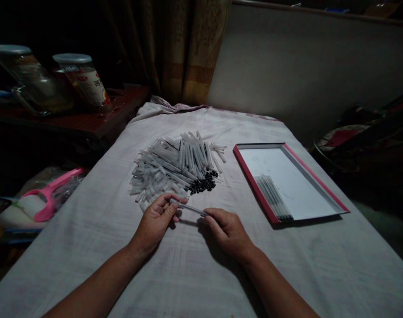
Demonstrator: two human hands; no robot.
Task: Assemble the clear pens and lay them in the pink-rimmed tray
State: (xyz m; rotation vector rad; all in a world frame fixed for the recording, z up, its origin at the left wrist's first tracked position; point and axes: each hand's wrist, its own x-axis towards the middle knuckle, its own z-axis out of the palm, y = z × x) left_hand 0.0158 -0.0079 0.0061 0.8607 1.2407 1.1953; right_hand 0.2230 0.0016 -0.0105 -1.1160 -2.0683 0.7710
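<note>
My left hand (pixel 156 221) and my right hand (pixel 227 229) together pinch one thin clear pen tube (pixel 188 206), the left at its far end, the right at its near end. Just beyond my hands lies a heap of clear pen barrels (pixel 175 165) on the white cloth, with a small cluster of black caps (pixel 204 182) at its right edge. To the right sits a flat tray with a red rim (pixel 250 179); several finished pens (pixel 273 196) lie side by side along its left part.
The white cloth (pixel 194 269) covers a table. Two lidded jars (pixel 85 81) stand on a dark wooden shelf at the left. A pink plastic handle (pixel 50 194) lies below it. A curtain and a pale wall stand behind; dark bags sit at the right.
</note>
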